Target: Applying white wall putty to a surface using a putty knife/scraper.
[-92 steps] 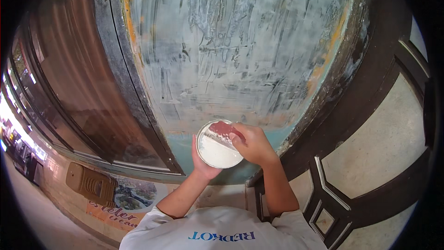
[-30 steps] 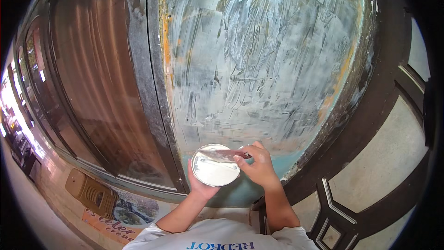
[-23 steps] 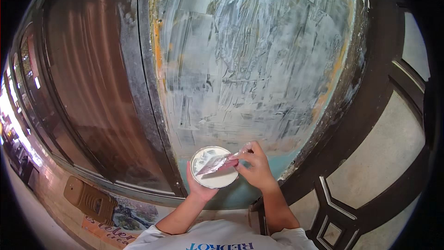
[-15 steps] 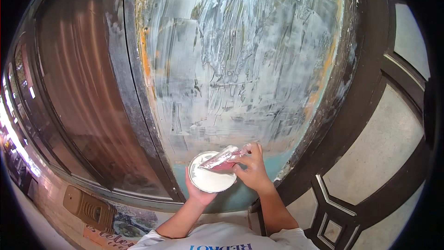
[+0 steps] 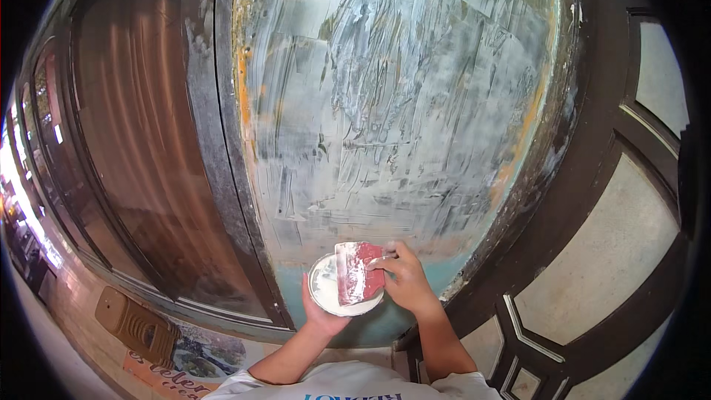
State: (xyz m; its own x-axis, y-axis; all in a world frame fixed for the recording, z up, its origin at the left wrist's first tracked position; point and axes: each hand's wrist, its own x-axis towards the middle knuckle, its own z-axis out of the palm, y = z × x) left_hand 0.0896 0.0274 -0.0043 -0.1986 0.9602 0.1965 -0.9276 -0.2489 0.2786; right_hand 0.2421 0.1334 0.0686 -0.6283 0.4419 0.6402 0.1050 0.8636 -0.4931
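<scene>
Round tub: we find the round tub [image 5: 348,315] held up in front of the body, before the lower edge of the smeared panel [image 5: 400,104], its open mouth facing us.
White paste: we see white paste [image 5: 324,290] inside the tub; its depth we cannot tell.
Left hand: the left hand [image 5: 324,318] is cupped around the tub's left and near side, thumb along the rim. We judge this grip carries the weight while leaving the mouth unblocked. Fingers underneath are hidden.
Right hand: the right hand [image 5: 406,279] pinches the red scraper [image 5: 358,274] by its right side, thumb across the face. We take this edge hold as a way to leave the opposite edge free.
Red scraper: over the tub's right half, broad face toward us, streaked white. Whether it touches paste or rim, we cannot tell. Held there, we reckon, drips would fall inside.
Surroundings: stacked brown stools [image 5: 137,326] at lower left, well apart from both hands.
</scene>
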